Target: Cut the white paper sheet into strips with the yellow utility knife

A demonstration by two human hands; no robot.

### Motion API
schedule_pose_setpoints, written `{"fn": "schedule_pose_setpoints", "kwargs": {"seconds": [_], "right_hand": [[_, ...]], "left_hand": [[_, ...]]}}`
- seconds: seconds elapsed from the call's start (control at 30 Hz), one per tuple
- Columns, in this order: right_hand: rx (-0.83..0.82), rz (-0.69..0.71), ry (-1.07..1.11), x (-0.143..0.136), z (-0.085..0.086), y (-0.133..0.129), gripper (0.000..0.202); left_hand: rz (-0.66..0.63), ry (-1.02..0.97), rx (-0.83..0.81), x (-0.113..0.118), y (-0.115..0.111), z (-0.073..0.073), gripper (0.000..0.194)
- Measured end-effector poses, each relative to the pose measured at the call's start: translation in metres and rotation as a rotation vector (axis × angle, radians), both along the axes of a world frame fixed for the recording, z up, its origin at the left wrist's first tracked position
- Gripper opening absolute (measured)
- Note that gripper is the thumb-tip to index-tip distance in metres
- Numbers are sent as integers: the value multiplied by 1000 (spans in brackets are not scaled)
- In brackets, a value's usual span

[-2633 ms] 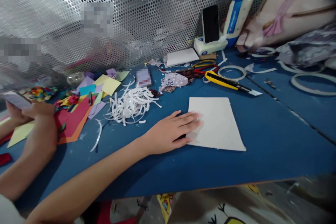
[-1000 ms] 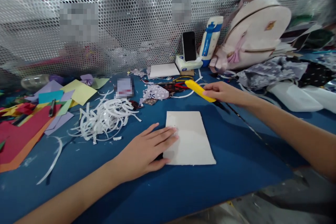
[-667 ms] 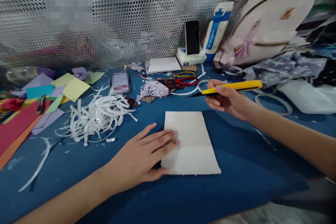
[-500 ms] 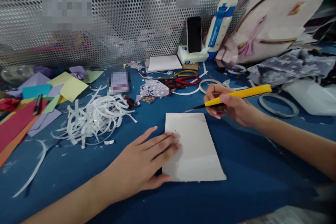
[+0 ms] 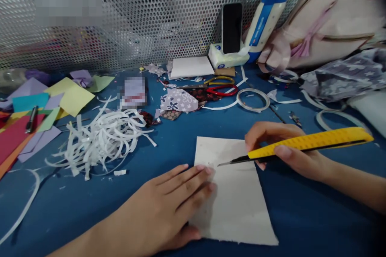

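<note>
A pale grey rectangular sheet of cardboard (image 5: 235, 204) lies flat on the blue table in front of me. My left hand (image 5: 181, 204) rests on its left side, fingers stretched out and slightly apart, the thumb at the lower left edge. In my right hand (image 5: 286, 150) is a yellow utility knife (image 5: 319, 138), gripped between thumb and fingers. Its thin blade points left, over the upper part of the cardboard and close to my left fingertips. Whether the blade tip touches the surface I cannot tell.
A tangled heap of white paper strips (image 5: 102, 140) lies left, beside coloured paper sheets (image 5: 39, 120). Behind the cardboard are red-and-yellow-handled scissors (image 5: 221, 86), a tape roll (image 5: 253, 100) and patterned fabric scraps (image 5: 179, 100). A phone (image 5: 232, 28), a bottle (image 5: 271, 12) and a backpack (image 5: 328, 28) stand along the perforated metal screen.
My right hand has brought the utility knife from beyond the cardboard's top edge down over its upper part. My left hand stays on the cardboard. The camera view has shifted and come closer.
</note>
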State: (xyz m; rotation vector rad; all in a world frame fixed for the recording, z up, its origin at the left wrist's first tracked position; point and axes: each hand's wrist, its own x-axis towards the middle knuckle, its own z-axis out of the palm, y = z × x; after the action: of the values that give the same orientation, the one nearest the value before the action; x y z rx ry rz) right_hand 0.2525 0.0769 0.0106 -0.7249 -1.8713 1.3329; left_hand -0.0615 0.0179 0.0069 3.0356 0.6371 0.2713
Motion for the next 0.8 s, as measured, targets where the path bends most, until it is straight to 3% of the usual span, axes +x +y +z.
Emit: {"fn": "schedule_pose_setpoints", "kwargs": {"seconds": [0.47, 0.8], "right_hand": [[-43, -82, -106, -10, -3, -8, 41], [-62, -69, -139, -10, -1, -8, 41]], "left_hand": [[7, -1, -24, -1, -2, -7, 53], [0, -24, -1, 2, 2, 2, 52]]}}
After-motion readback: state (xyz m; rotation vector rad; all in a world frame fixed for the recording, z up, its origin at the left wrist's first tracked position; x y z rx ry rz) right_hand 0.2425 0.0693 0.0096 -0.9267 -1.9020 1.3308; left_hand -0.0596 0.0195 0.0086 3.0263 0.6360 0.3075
